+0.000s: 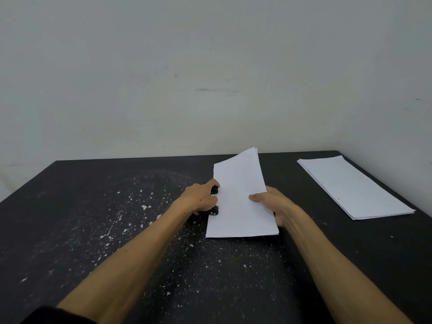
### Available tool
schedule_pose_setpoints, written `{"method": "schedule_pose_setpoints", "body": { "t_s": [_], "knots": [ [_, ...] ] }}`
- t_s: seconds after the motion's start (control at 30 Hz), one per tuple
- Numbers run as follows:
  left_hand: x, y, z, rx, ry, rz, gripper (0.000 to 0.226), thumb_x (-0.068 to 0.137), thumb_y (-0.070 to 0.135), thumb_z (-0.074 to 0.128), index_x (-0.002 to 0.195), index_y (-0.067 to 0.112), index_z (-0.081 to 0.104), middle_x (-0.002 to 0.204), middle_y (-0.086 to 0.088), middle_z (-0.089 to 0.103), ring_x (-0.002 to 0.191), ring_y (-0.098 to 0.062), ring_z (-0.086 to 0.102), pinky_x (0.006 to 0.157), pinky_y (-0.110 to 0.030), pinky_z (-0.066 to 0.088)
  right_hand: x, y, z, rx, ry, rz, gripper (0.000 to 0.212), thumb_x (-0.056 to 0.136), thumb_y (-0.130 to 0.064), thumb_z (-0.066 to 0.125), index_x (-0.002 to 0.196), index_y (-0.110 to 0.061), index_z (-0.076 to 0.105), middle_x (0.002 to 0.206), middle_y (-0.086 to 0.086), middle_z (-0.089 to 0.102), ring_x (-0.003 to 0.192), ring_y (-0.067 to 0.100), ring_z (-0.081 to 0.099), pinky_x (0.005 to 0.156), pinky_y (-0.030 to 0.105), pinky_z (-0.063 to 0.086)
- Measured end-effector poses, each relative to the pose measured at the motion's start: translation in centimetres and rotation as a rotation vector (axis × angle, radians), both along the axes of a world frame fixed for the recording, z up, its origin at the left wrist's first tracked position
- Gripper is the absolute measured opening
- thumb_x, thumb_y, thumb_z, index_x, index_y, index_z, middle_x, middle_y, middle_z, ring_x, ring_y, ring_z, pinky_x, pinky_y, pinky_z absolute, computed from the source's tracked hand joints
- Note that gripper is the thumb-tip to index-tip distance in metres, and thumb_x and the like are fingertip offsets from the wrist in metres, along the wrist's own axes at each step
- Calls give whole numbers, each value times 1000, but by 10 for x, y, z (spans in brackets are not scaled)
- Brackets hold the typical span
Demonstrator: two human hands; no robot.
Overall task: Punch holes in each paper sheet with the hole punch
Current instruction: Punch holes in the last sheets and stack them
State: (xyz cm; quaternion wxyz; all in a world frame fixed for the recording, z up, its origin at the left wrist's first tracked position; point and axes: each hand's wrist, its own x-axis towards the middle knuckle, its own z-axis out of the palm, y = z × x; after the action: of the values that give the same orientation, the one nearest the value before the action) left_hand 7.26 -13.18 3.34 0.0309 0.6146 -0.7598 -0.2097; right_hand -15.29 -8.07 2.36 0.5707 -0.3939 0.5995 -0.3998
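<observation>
My left hand curls over the black hole punch on the dark counter — grip closed on it, with the sheets' left edge at its mouth. My right hand pinches those paper sheets — thumb on top. A punched stack lies well apart, far right.
</observation>
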Motion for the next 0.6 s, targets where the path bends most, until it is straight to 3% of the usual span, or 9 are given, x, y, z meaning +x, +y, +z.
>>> {"method": "schedule_pose_setpoints", "body": {
  "t_s": [0.1,0.17,0.37,0.43,0.5,0.6],
  "knots": [
    [1,0,-1,-15,-6,-8,45,97,26,40,140,40,37,108,-5,56,67,-23,66,57,-25,53,4,-2,1,-4,7,3,20,103,-4,57,108,-20,67,116,9,75,103,31,72,85,46,59],
    [1,0,-1,-21,-7,-12,44,97,26,39,139,40,37,106,-6,58,65,-22,66,54,-23,50,5,-5,2,-2,25,4,20,103,-4,57,107,-20,67,116,9,74,103,32,72,88,47,58],
    [3,-2,-4,-22,22,-15,38,101,32,33,138,42,39,103,-5,60,65,-23,67,56,-23,50,3,-14,6,26,42,17,16,103,-5,57,106,-19,65,114,9,73,101,31,71,78,44,58],
    [5,-3,-7,-32,46,-9,36,104,41,27,138,42,40,102,-6,60,68,-24,67,58,-24,50,2,-18,6,34,46,21,15,103,-6,58,107,-19,64,114,10,73,101,31,71,82,46,58],
    [6,-5,-11,-49,62,-1,40,104,49,19,139,44,39,107,-9,61,73,-28,67,67,-28,50,2,-22,5,40,41,27,15,103,-5,59,111,-17,65,115,11,74,102,33,71,85,48,58],
    [5,-5,-15,-81,55,18,46,105,50,16,147,40,32,122,-14,59,98,-35,62,96,-45,43,1,-25,5,41,25,28,16,103,-4,59,112,-15,65,114,11,74,101,33,72,82,47,59]
  ]
}}
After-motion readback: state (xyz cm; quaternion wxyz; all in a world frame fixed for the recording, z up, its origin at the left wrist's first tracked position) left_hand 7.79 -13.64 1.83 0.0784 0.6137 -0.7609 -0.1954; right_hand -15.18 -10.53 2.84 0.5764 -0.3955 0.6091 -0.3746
